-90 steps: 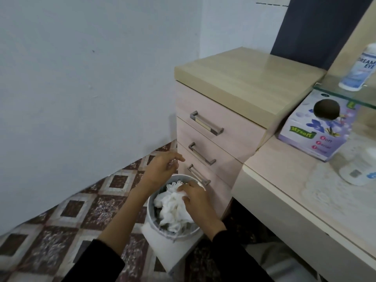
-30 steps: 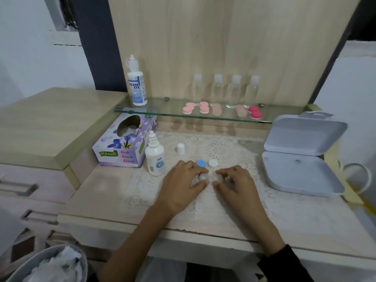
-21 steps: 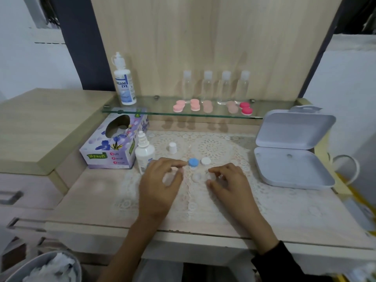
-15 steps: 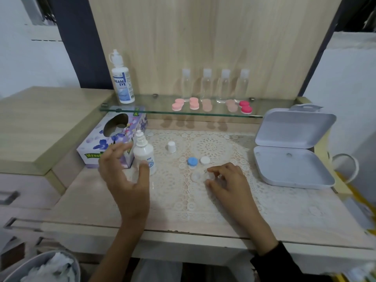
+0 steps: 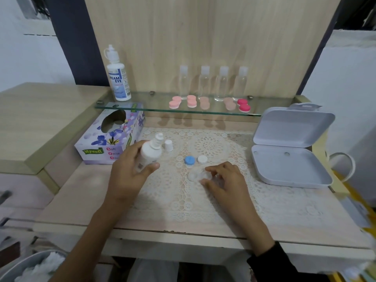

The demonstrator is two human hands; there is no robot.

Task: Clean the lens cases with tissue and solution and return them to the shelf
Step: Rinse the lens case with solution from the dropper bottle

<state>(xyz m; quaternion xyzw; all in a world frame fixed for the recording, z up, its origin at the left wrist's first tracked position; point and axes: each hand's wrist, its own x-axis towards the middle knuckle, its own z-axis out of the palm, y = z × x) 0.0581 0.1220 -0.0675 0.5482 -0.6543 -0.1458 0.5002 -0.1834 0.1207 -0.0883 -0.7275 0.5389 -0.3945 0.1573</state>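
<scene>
Lace-covered counter [image 5: 81,190]; clear lens case [image 5: 198,176] lies open; right grip [image 5: 225,180] pinches case's right end; left grip [image 5: 130,174] curled round uncapped solution bottle [image 5: 149,154], left of case; risks: hard squeeze floods lace; light case skids.

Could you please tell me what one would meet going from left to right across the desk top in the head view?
Tissue box, bottle in the left hand, bottle cap, blue lid, white lid, right hand pinching the lens case, open white box.
</scene>
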